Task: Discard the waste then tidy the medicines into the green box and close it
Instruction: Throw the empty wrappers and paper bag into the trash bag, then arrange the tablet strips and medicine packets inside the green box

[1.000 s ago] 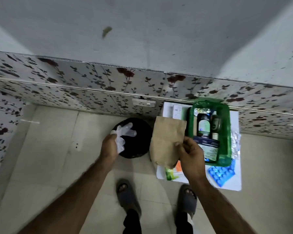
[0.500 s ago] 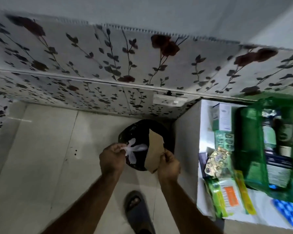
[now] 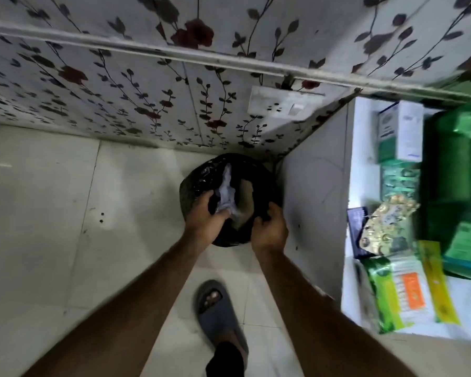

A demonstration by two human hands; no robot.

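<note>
waste: clear plastic glove and brown paper bag inside black-lined bin on floor | left hand pinches glove | right hand curled at bin rim, grip unclear | green box on white table, right, open, blurred

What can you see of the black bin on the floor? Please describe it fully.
The bin is round, lined with a glossy black plastic bag, and stands on the pale tiled floor in the corner beside the white table. Its mouth is open; a white glove and brown paper lie inside. Both hands are at its near rim.
</note>
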